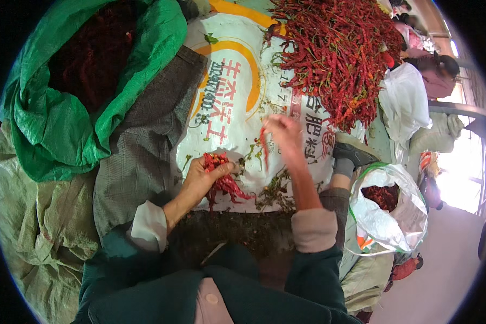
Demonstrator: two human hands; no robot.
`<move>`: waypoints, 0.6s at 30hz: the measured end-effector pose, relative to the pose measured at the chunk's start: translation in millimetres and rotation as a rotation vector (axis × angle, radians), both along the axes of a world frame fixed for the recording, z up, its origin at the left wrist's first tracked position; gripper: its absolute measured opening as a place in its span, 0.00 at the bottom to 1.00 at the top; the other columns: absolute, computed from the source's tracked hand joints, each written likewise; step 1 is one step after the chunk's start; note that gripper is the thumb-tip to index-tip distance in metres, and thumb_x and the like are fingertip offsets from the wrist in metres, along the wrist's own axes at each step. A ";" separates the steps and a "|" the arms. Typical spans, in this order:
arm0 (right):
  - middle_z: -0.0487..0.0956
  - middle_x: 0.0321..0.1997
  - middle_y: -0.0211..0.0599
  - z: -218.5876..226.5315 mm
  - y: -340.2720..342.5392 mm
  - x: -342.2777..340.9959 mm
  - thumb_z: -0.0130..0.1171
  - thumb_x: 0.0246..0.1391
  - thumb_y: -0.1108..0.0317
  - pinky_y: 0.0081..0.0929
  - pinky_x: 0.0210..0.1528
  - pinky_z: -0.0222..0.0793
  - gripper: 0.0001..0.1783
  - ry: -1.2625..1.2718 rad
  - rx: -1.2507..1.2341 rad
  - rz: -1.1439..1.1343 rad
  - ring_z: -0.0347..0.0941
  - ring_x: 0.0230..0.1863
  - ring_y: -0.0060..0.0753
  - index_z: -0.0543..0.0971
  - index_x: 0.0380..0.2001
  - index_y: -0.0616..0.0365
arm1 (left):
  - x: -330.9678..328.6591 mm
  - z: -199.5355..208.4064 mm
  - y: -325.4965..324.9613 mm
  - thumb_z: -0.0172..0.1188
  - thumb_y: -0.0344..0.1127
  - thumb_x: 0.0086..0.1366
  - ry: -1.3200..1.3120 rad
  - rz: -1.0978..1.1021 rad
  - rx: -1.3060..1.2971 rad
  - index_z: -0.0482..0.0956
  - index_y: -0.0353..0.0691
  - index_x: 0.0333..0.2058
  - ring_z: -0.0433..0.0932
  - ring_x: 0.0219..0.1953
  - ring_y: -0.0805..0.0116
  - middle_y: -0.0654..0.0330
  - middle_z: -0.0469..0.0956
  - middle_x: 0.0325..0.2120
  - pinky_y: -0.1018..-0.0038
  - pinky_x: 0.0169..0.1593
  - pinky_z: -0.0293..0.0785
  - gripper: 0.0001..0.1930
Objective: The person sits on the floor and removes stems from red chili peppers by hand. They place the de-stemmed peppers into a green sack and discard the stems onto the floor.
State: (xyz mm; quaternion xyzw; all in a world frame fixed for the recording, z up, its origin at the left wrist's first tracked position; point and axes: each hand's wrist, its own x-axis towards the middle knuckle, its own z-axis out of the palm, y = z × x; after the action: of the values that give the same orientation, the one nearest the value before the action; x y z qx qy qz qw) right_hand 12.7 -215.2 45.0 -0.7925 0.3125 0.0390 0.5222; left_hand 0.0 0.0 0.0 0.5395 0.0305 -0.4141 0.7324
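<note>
A bunch of red chili peppers [225, 185] is gripped in my left hand [202, 175], over the near part of a white printed sack [227, 127] spread flat. The peppers' tips poke out below and to the right of the fingers. To the right and a little farther off, my right hand [284, 135] is blurred by motion, its fingers pinched on a single red chili pepper [265, 148] that hangs down. Green stems and leafy scraps [275, 189] lie on the sack between and below the hands.
A large heap of red chilies [340, 54] covers the far right. At the left stands a green sack [159, 51] holding dark red contents. A white bag [410, 186] with dried red pieces sits at the right, past my shoe [356, 148]. Other people [434, 70] are beyond it.
</note>
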 end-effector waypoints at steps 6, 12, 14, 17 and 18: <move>0.77 0.25 0.37 19.9 55.0 -55.2 0.57 0.47 0.71 0.21 0.29 0.68 0.07 -0.151 0.106 0.081 0.71 0.25 0.22 0.76 0.28 0.64 | -5.8 24.8 -7.1 0.57 0.29 0.56 0.113 -0.045 -0.117 0.75 0.31 0.36 0.77 0.27 0.73 0.56 0.78 0.27 0.77 0.31 0.75 0.10; 0.74 0.23 0.29 20.6 71.5 -75.9 0.57 0.48 0.74 0.13 0.25 0.61 0.05 -0.203 0.093 0.175 0.66 0.23 0.14 0.73 0.27 0.65 | -14.2 20.6 0.9 0.54 0.32 0.59 -0.091 -0.287 -0.089 0.75 0.36 0.32 0.74 0.24 0.75 0.62 0.76 0.24 0.79 0.30 0.71 0.06; 0.73 0.22 0.30 22.7 64.9 -80.5 0.57 0.47 0.74 0.15 0.23 0.58 0.06 -0.085 0.415 0.021 0.64 0.21 0.16 0.73 0.27 0.65 | -13.5 21.3 3.6 0.54 0.32 0.59 -0.324 -0.358 -0.107 0.74 0.37 0.30 0.72 0.24 0.75 0.63 0.74 0.22 0.78 0.30 0.68 0.05; 0.72 0.22 0.31 23.4 60.9 -87.6 0.57 0.48 0.73 0.14 0.21 0.53 0.06 -0.039 0.763 -0.127 0.60 0.20 0.17 0.73 0.28 0.66 | -11.1 15.1 3.0 0.57 0.32 0.56 -0.851 -0.312 -0.204 0.73 0.37 0.29 0.72 0.25 0.72 0.61 0.74 0.22 0.76 0.32 0.68 0.05; 0.72 0.22 0.31 20.2 58.8 -90.8 0.57 0.48 0.73 0.14 0.21 0.53 0.06 -0.063 0.840 -0.140 0.60 0.20 0.17 0.73 0.29 0.65 | -10.9 14.4 -1.7 0.59 0.32 0.54 -1.018 -0.335 -0.271 0.73 0.38 0.29 0.72 0.26 0.69 0.59 0.73 0.24 0.73 0.32 0.68 0.06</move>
State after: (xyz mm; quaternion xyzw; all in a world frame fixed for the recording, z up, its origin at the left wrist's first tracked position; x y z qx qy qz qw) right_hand -78.0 -156.4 65.2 -0.4886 0.3062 0.1030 0.8105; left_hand -10.9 -1.7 14.4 0.5701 -0.4671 -0.2122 0.6417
